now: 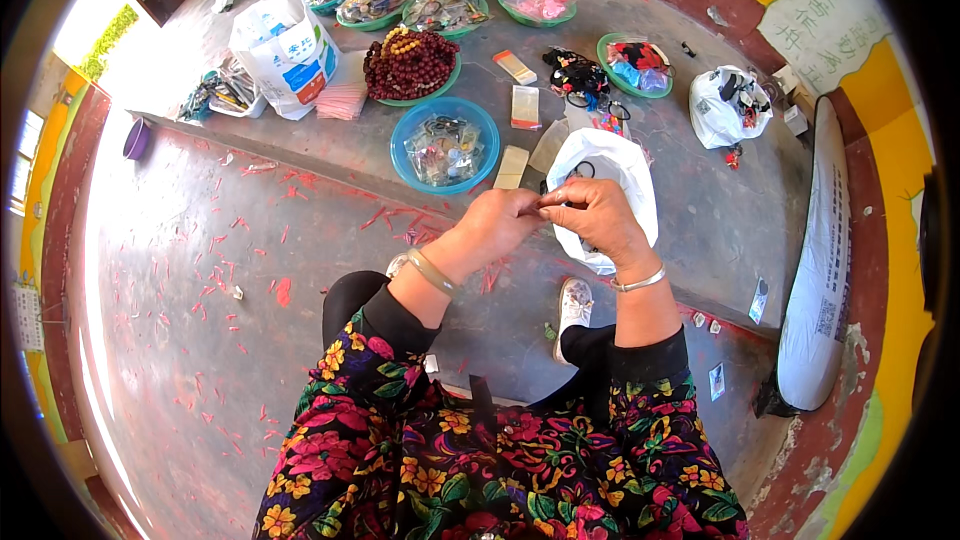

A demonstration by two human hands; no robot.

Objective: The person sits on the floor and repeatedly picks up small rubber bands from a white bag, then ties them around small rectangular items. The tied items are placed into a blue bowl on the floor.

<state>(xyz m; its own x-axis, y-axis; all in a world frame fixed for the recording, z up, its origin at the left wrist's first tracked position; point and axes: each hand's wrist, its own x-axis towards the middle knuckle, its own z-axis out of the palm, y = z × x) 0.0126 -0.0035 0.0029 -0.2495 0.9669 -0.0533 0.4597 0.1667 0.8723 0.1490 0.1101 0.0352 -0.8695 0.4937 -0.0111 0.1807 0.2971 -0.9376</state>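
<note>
My left hand and my right hand meet fingertip to fingertip in front of me. Both are closed in a pinch; whatever sits between the fingers is too small to make out. Just beyond and below them stands an open white plastic bag with some dark cord-like items inside. A blue plastic basin holding small clear packets is to the left of my hands. Between basin and bag lies a small tan box.
Dark red bead strings fill a green basin at the left, beside a large white bag. Several basins of packets stand farther back. Black cords lie on the raised step. A long wrapped roll leans at the right wall.
</note>
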